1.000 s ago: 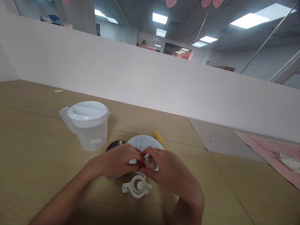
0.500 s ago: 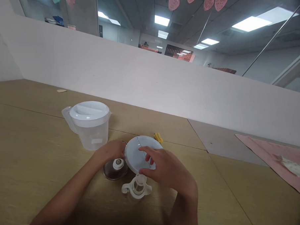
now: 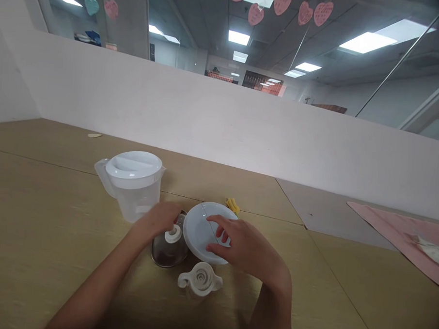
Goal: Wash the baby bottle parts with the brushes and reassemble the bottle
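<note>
My left hand (image 3: 159, 217) reaches over a round glass pot lid (image 3: 167, 254) with a metal rim. Its fingers are closed at the lid's white knob (image 3: 172, 235), and the hand partly covers the lid. My right hand (image 3: 234, 240) hovers above a white round plate (image 3: 197, 226) with a thin line across it; thumb and fingers are apart, with nothing in them. Below the plate stands a small white plastic piece (image 3: 201, 280) with two side wings and rings inside its round opening. Its kind is unclear.
A translucent lidded pitcher (image 3: 134, 190) stands at the left, its handle facing left. A yellow item (image 3: 232, 205) lies behind the plate. On the right is a pink cloth (image 3: 387, 225) with a pale crumpled item on it. A white wall (image 3: 221, 121) bounds the table behind.
My left hand has shifted from the plate's left edge to the lid's knob. The clear part rising from the winged piece near my right thumb no longer shows. The view has tilted slightly up.
</note>
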### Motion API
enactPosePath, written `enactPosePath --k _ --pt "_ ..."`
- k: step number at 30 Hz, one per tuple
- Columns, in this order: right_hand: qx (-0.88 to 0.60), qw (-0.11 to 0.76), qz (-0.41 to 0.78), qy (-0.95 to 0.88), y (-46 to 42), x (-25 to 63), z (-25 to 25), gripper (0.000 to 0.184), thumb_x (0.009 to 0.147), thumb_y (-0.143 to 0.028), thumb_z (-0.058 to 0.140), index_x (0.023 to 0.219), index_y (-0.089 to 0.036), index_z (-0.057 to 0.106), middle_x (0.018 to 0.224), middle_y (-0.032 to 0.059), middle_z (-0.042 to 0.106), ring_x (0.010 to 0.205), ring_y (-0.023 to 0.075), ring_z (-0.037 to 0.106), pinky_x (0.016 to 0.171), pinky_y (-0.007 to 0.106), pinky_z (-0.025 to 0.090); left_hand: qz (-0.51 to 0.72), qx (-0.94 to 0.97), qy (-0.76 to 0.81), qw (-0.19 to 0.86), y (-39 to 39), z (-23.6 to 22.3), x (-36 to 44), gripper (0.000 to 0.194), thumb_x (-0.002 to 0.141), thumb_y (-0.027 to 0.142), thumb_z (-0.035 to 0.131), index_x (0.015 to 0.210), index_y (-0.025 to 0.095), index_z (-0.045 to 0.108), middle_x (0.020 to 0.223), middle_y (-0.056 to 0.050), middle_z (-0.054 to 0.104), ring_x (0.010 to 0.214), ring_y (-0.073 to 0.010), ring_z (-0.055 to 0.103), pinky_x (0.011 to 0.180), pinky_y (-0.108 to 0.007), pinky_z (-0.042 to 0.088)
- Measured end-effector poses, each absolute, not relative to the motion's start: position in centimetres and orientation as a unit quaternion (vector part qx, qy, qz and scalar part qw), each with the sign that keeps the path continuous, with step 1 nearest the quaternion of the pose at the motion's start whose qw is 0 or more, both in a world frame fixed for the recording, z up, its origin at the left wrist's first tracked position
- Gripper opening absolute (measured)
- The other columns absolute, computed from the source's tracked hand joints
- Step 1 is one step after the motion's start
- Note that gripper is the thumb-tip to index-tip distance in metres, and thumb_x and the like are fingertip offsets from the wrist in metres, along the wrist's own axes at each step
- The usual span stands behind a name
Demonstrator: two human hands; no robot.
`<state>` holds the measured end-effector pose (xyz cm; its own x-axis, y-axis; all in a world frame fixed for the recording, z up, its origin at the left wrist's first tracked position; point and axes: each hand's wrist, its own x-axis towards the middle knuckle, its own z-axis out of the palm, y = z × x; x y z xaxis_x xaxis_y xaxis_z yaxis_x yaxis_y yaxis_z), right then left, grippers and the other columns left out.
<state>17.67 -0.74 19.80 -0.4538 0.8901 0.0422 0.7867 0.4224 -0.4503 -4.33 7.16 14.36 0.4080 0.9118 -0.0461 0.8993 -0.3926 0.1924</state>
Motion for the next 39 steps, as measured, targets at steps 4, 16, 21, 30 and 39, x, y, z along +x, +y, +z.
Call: enactPosePath --k 4,16,21,30,39 --pt "-0.498 0.165 0.203 -0.827 0.1 17.6 19.5 0.044 0.078 -0.035 0.061 0.121 -0.026 0.054 0.086 0.0026 0.064 0.08 0.0185 0.058 0.068 0.029 0.042 0.086 0.852 0.513 0.052 5.4 17.8 -4.9 0.02 0.074 0.015 0.05 0.077 0.021 0.069 0.078 -0.003 0.067 0.073 -0.0193 0.061 0.063 -0.027 0.041" --pt "-0.411 0.482 0.211 -0.744 3.4 14.9 18.1 0.043 0.072 -0.037 0.068 0.111 -0.025 0.054 0.095 0.0012 0.064 0.084 0.0179 0.061 0.074 0.03 0.048 0.505 0.83 0.234 0.026 2.9 18.8 -2.3 0.026 0.083 0.009 0.053 0.101 0.024 0.065 0.101 -0.005 0.063 0.085 -0.0131 0.061 0.073 -0.022 0.05" --pt "-0.448 0.53 0.123 -0.709 3.4 14.0 17.8 0.028 0.073 -0.026 0.062 0.1 -0.021 0.054 0.092 0.0026 0.063 0.083 0.0191 0.059 0.072 0.03 0.047 0.599 0.708 0.302 0.223 2.2 18.2 -0.7 0.02 0.082 0.02 0.058 0.1 0.025 0.066 0.108 -0.005 0.063 0.099 -0.0178 0.059 0.082 -0.026 0.049" --pt "-0.515 0.435 -0.033 -0.738 3.9 13.5 16.2 0.046 0.076 -0.016 0.047 0.121 -0.02 0.048 0.092 0.0073 0.06 0.073 0.0201 0.059 0.058 0.028 0.042 0.663 0.502 0.32 0.454 0.6 16.5 3.6 0.036 0.072 0.025 0.069 0.107 0.024 0.062 0.116 -0.004 0.062 0.113 -0.0208 0.053 0.098 -0.029 0.042" --pt "-0.521 0.425 0.012 -0.74 2.6 12.9 16.9 0.055 0.073 -0.015 0.044 0.127 -0.018 0.037 0.093 0.0076 0.059 0.071 0.0209 0.058 0.06 0.032 0.045 0.716 0.409 0.319 0.468 -0.2 14.1 5.6 0.039 0.077 0.034 0.064 0.114 0.024 0.059 0.12 -0.005 0.06 0.114 -0.0217 0.053 0.096 -0.029 0.043"
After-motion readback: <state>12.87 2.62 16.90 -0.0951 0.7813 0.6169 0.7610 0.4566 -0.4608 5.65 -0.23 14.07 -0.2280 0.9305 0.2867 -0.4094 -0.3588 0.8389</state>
